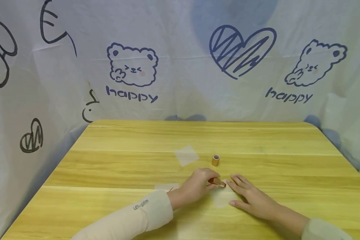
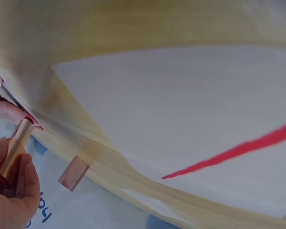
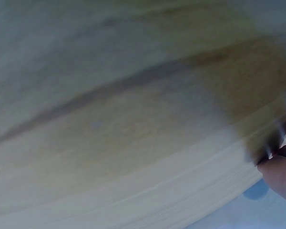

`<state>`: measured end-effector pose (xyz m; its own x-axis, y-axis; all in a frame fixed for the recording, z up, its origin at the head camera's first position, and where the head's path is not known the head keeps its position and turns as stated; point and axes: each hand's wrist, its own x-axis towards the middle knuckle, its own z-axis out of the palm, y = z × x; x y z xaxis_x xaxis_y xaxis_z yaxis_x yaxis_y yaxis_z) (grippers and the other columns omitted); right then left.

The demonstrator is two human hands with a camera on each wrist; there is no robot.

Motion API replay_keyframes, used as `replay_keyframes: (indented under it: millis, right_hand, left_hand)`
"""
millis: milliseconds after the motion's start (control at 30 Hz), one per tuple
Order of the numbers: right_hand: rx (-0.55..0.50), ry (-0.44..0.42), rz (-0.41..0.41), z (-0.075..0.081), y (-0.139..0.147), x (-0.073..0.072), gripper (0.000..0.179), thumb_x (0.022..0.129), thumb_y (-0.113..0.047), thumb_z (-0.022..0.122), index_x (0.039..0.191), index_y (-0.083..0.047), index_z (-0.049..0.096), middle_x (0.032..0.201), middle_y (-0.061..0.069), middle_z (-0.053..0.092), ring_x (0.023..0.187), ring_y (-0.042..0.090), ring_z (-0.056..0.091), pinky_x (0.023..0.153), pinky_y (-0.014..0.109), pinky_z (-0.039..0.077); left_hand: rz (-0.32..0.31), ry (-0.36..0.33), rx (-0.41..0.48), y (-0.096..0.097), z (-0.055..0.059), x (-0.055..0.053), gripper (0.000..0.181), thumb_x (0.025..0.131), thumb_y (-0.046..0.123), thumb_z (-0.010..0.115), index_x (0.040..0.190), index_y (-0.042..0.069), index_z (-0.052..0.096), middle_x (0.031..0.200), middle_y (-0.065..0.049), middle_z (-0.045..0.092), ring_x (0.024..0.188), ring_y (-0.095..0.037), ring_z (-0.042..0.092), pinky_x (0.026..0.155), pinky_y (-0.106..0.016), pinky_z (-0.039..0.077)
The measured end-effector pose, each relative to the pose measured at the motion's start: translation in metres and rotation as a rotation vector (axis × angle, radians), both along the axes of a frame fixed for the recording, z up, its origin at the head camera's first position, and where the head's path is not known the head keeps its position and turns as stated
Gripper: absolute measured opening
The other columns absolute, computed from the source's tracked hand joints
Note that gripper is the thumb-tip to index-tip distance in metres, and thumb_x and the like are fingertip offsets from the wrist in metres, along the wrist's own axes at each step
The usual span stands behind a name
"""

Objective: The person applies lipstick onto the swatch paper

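Observation:
My left hand (image 1: 198, 184) holds an uncapped lipstick (image 1: 217, 182) in its fingers. In the left wrist view the lipstick (image 2: 14, 151) shows a gold tube and a red tip, which points toward the other hand. A small white paper sheet (image 1: 222, 200) lies below the tip. With its fingers extended, my right hand (image 1: 253, 198) rests at the right edge of that sheet. Beyond the hands the lipstick cap (image 1: 215, 161), gold and hollow, stands upright. Only part of the right hand (image 3: 279, 174) shows in the right wrist view.
Another paper sheet (image 2: 157, 100), partly behind the left forearm in the head view, bears a red streak (image 2: 238, 155). A third white sheet (image 1: 186, 156) lies left of the cap. The wooden table (image 1: 108, 160) reaches back to a hanging white cloth (image 1: 180, 66) with drawings.

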<state>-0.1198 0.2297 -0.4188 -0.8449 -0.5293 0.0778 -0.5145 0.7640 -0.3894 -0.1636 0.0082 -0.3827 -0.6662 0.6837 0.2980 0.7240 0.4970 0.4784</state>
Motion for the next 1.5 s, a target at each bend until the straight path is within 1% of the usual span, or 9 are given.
replay_keyframes:
  millis: [200,300,433,633,767,933,1200,1500]
  right_hand:
    - [0.001,0.0,-0.004,-0.0005,0.0001,0.0004,0.063,0.091,-0.045,0.052,0.137,-0.002,0.043,0.146,0.023,0.034,0.133,0.046,0.029,0.1,0.06,0.036]
    - [0.0,0.003,-0.006,-0.0006,0.0001,0.0005,0.063,0.091,-0.045,0.052,0.138,-0.003,0.042,0.146,0.023,0.034,0.133,0.046,0.029,0.1,0.059,0.036]
    - [-0.004,0.007,-0.006,-0.0009,0.0002,0.0008,0.063,0.091,-0.045,0.053,0.138,-0.004,0.042,0.146,0.022,0.033,0.133,0.046,0.029,0.1,0.059,0.036]
    - [-0.009,0.017,-0.006,-0.0009,-0.0001,0.0013,0.063,0.091,-0.044,0.053,0.138,-0.003,0.042,0.145,0.023,0.034,0.133,0.046,0.029,0.1,0.058,0.036]
    - [-0.005,0.027,-0.006,-0.0017,-0.0004,0.0012,0.063,0.091,-0.043,0.054,0.138,-0.003,0.042,0.145,0.023,0.034,0.133,0.045,0.03,0.1,0.057,0.036]
    - [-0.006,0.025,-0.003,-0.0028,-0.0003,0.001,0.063,0.091,-0.043,0.054,0.138,-0.003,0.042,0.145,0.023,0.034,0.133,0.046,0.03,0.1,0.058,0.036]
    - [-0.006,0.035,-0.005,-0.0036,-0.0003,0.0009,0.062,0.091,-0.043,0.054,0.138,-0.004,0.042,0.145,0.023,0.034,0.133,0.046,0.03,0.099,0.058,0.037]
    - [-0.002,0.058,-0.01,-0.004,-0.0001,0.0004,0.061,0.091,-0.042,0.055,0.137,-0.004,0.044,0.145,0.022,0.036,0.132,0.045,0.031,0.099,0.057,0.038]
  left_hand:
    - [0.02,-0.031,-0.036,0.0029,0.0018,0.0028,0.016,0.08,0.006,0.07,0.095,0.003,0.07,0.093,-0.006,0.071,0.08,-0.007,0.064,0.071,-0.003,0.046]
    - [0.026,-0.039,-0.056,0.0042,0.0028,0.0032,0.016,0.08,0.007,0.07,0.095,0.004,0.07,0.093,-0.005,0.071,0.08,-0.006,0.064,0.07,-0.004,0.046]
    - [0.031,-0.02,-0.091,0.0061,0.0039,0.0035,0.016,0.079,0.007,0.07,0.095,0.005,0.071,0.092,-0.003,0.072,0.079,-0.005,0.064,0.069,-0.004,0.046]
    - [0.035,-0.002,-0.134,0.009,0.005,0.0036,0.013,0.08,0.007,0.069,0.092,0.007,0.072,0.086,-0.001,0.071,0.071,-0.002,0.06,0.063,-0.003,0.044]
    - [0.033,0.017,-0.16,0.0098,0.006,0.0042,0.01,0.08,0.007,0.069,0.09,0.008,0.071,0.085,-0.001,0.071,0.071,-0.001,0.06,0.063,-0.002,0.044]
    - [0.025,0.044,-0.167,0.009,0.0062,0.0051,0.009,0.08,0.007,0.07,0.089,0.008,0.071,0.085,0.0,0.071,0.072,-0.002,0.061,0.063,-0.002,0.044]
    - [0.02,0.059,-0.174,0.0083,0.0072,0.0059,0.007,0.081,0.008,0.069,0.088,0.008,0.071,0.084,-0.001,0.071,0.072,-0.003,0.062,0.063,-0.002,0.044]
    - [0.02,0.049,-0.164,0.0058,0.0071,0.0067,0.01,0.081,0.008,0.069,0.091,0.007,0.072,0.087,-0.002,0.072,0.075,-0.004,0.064,0.064,-0.002,0.045]
